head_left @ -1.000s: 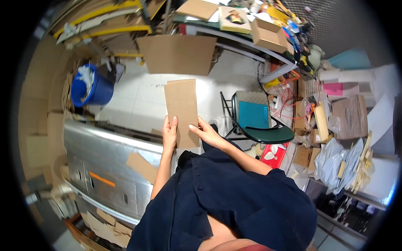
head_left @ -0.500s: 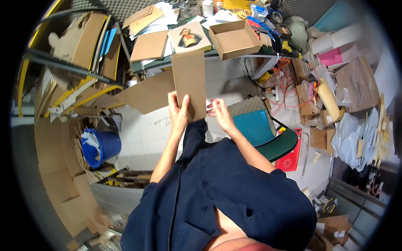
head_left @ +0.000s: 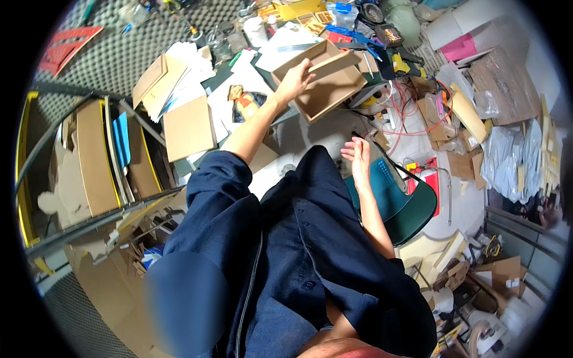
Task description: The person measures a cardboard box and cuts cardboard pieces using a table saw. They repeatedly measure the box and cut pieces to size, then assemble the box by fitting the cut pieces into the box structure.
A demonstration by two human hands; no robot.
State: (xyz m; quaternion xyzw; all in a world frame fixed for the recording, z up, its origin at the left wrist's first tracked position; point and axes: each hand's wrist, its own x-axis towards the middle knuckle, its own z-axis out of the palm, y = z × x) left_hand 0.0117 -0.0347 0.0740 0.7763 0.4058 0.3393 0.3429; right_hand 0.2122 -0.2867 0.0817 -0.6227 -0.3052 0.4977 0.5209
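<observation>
Stretched forward over the table, my left hand (head_left: 296,80) is closed on a brown cardboard piece (head_left: 339,64), seen nearly edge-on. Right under this piece is a shallow open cardboard box (head_left: 293,98); whether the two touch I cannot tell. Beside my left forearm lies a white sheet with a printed costumed figure (head_left: 248,106), partly covered by the arm. Lower and to the right, my right hand (head_left: 358,154) is empty, fingers apart, above the chair.
A brown board (head_left: 188,128) and loose papers (head_left: 179,77) lie on the table's left part. The green chair (head_left: 415,209) stands right of my legs. Red cables (head_left: 406,110) tangle on the floor beyond. A shelf with cardboard panels (head_left: 89,155) is at left.
My left hand has carried the cardboard piece forward and right, from above my lap to over the box. My right hand has moved away from it to the right.
</observation>
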